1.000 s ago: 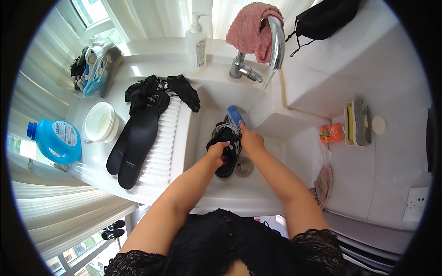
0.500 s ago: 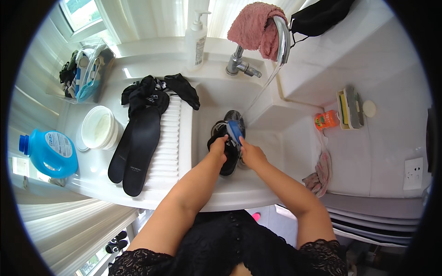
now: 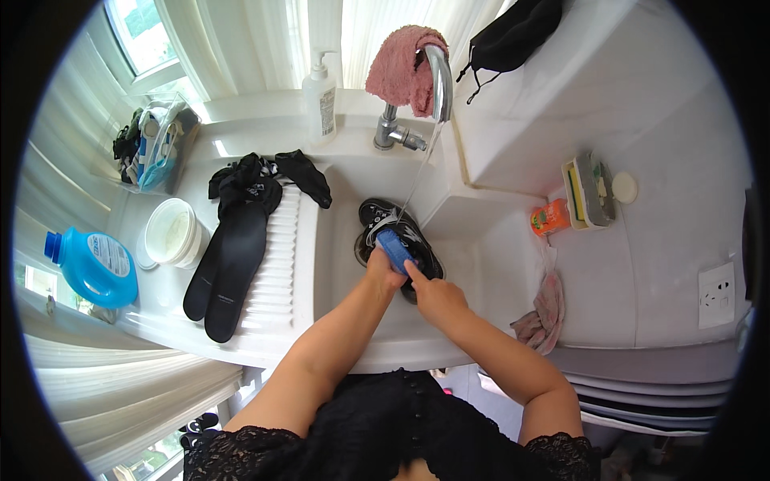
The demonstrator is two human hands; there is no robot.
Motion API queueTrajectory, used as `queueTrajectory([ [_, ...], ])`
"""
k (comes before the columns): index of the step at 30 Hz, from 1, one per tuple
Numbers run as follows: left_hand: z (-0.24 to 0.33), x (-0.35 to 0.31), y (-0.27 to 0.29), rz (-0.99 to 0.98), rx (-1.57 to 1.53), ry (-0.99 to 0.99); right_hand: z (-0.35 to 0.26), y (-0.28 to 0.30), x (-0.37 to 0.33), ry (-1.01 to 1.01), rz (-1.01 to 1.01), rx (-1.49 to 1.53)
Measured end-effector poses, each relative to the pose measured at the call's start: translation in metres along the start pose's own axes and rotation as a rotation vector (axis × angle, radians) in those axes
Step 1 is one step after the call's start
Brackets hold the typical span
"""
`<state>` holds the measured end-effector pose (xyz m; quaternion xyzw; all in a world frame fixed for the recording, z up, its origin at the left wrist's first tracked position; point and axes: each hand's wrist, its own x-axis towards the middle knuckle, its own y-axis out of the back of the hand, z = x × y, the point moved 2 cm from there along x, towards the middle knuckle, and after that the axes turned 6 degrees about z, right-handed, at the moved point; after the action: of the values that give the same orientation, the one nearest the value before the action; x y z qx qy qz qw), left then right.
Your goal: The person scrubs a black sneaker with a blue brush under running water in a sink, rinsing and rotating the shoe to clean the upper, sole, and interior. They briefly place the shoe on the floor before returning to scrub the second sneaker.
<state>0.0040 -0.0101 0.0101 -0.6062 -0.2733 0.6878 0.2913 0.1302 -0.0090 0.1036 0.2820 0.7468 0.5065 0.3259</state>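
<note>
In the sink basin (image 3: 333, 276), a black shoe (image 3: 411, 228) with white markings and pale laces lies under running water. My right hand (image 3: 439, 298) is closed on a blue scrubbing brush (image 3: 395, 250), index finger stretched along it, and the brush rests on the shoe's upper. Beside the brush, my left hand (image 3: 385, 271) grips the shoe from its near left side; its fingers are partly hidden. A dark sole or second shoe shows under my hands, but I cannot tell which. A thin stream falls from the tap (image 3: 441, 84) onto the shoe's far part.
Two black insoles (image 3: 228, 280) and black cloth (image 3: 245, 180) lie by the ribbed washboard (image 3: 281, 264). Left of them stand a white tub (image 3: 180, 232), a blue detergent jug (image 3: 100, 268) and a clear box (image 3: 160, 148). A pump bottle (image 3: 319, 100) stands behind; an orange bottle (image 3: 549, 217) is at right.
The brush has moved left and nearer to me, across the shoe beside my left hand. The shoe has turned, showing more of its laced upper. The whole view has shifted slightly.
</note>
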Motion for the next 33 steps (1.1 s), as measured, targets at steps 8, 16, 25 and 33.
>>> queueTrajectory([
  [8,0.026,0.019,0.006,0.216,-0.064,0.037,0.019,-0.003,0.019,0.016,-0.012,0.095],
  [16,0.018,0.031,-0.007,0.171,-0.073,0.062,0.011,0.004,0.057,0.032,0.104,0.116],
  [25,0.002,0.013,-0.013,0.159,0.022,0.146,0.032,0.003,0.067,-0.035,0.138,0.029],
  [33,0.056,-0.014,-0.016,0.453,1.539,-0.653,0.081,0.018,-0.006,-0.131,0.06,0.125],
])
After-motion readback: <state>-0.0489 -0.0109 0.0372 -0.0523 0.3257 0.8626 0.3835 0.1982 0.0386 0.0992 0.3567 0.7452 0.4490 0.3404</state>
